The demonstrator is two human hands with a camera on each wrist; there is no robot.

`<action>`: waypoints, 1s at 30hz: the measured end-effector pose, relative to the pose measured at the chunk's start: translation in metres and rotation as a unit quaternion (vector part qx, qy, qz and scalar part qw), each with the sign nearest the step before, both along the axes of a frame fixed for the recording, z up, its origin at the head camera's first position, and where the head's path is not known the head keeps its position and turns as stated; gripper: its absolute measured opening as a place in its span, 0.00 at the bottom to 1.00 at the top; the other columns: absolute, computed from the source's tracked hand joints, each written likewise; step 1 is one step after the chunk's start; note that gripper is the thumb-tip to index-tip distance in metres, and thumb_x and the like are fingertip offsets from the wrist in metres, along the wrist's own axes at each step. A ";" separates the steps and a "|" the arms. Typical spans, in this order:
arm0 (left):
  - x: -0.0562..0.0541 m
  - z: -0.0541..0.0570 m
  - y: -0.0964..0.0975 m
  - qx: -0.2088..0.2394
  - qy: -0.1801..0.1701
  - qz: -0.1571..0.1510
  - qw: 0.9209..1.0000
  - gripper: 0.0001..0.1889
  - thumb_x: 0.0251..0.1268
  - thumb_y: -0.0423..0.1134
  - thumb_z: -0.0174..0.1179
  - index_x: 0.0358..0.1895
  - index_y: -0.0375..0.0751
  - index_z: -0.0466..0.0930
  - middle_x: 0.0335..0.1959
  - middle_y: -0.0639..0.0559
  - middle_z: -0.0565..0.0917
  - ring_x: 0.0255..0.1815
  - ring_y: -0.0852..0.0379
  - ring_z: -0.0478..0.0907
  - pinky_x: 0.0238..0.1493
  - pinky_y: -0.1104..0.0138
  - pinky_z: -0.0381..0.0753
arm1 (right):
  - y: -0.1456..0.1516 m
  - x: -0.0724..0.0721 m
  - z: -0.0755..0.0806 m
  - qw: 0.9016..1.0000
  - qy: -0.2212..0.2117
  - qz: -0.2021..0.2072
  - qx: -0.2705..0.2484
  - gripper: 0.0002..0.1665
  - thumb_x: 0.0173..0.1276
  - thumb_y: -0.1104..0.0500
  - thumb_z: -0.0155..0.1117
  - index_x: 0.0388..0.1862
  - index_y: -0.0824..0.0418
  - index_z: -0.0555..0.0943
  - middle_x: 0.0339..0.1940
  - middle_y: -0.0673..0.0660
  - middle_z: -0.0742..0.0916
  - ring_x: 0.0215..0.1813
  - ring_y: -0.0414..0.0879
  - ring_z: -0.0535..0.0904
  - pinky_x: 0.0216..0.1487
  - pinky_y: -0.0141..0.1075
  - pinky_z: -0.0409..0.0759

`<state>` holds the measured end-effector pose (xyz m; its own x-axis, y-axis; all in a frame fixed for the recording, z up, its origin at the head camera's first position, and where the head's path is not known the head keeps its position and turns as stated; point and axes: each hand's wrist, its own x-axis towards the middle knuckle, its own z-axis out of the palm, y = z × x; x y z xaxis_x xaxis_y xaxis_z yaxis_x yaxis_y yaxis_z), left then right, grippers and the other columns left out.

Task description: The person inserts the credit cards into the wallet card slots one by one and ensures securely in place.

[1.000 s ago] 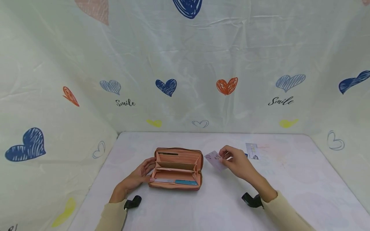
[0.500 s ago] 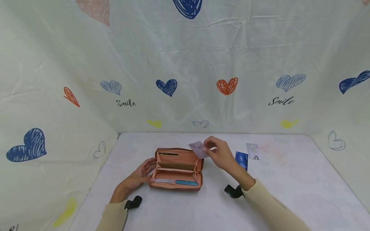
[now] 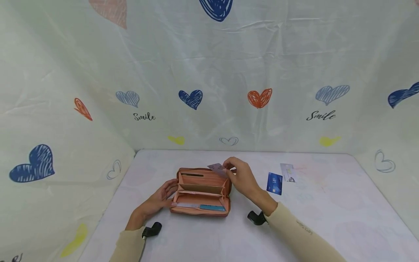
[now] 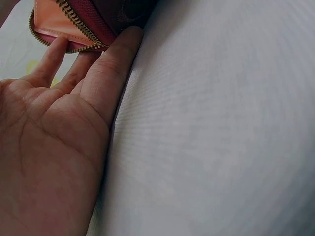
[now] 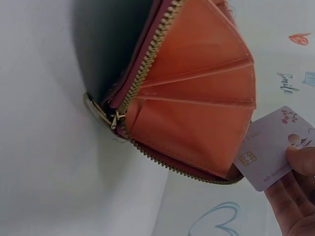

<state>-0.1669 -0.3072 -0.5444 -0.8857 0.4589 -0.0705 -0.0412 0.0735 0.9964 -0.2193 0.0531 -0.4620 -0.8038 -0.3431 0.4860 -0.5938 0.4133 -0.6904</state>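
An orange-pink zip wallet [image 3: 200, 214] lies unzipped and spread on the table, its fan-like compartments facing up. My left hand [image 3: 154, 202] holds its left end, thumb at the front corner and fingers along the side. Between thumb and fingers, my right hand [image 3: 243, 178] pinches a pale bank card [image 5: 268, 147] with a chip and a flower print. That card overlaps the wallet's back right corner in the head view. Tucked in the front slots are a whitish card [image 3: 187, 205] and a light-blue card [image 3: 212, 207]. A dark strip [image 3: 192, 175] shows in the back slot.
On the white table [image 3: 311, 225], right of the wallet, lies a dark-blue bank card [image 3: 274, 183]. Beyond it is a pale printed card [image 3: 288, 172]. A curtain [image 3: 222, 65] with hearts hangs behind the table and on its sides. A wrist camera [image 3: 256, 217] juts below my right hand.
My right hand has carried the pale card leftward from beside the wallet to its back right corner, tilting it flatter. The dark-blue card has come fully into view. My left hand stays put.
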 end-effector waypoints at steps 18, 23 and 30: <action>0.000 0.000 0.001 0.009 0.017 -0.009 1.000 0.48 0.68 0.25 0.65 0.84 0.28 0.44 0.83 0.25 0.49 0.72 0.76 0.66 0.68 0.76 0.69 | -0.004 -0.009 0.001 0.994 0.051 0.000 0.092 0.11 0.69 0.74 0.70 0.43 0.60 0.85 0.42 0.55 0.88 0.44 0.48 0.86 0.44 0.44 0.88; -0.001 0.000 0.001 0.007 0.012 -0.007 1.000 0.48 0.67 0.24 0.65 0.84 0.29 0.44 0.83 0.26 0.49 0.72 0.76 0.66 0.68 0.76 0.70 | -0.008 -0.013 0.004 0.992 0.037 -0.004 0.124 0.11 0.69 0.74 0.68 0.42 0.59 0.85 0.42 0.55 0.89 0.43 0.48 0.86 0.44 0.46 0.87; 0.001 0.002 0.001 0.001 0.004 -0.005 1.000 0.50 0.67 0.25 0.66 0.84 0.28 0.42 0.84 0.25 0.47 0.71 0.79 0.65 0.67 0.77 0.70 | -0.017 -0.014 0.007 0.986 0.024 -0.005 0.167 0.10 0.69 0.73 0.69 0.42 0.59 0.86 0.40 0.55 0.89 0.44 0.50 0.87 0.45 0.48 0.87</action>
<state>-0.1663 -0.3061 -0.5421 -0.8819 0.4672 -0.0628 -0.0333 0.0713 0.9969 -0.2332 0.0364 -0.4554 -0.7865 -0.4828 0.3851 -0.6176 0.6179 -0.4866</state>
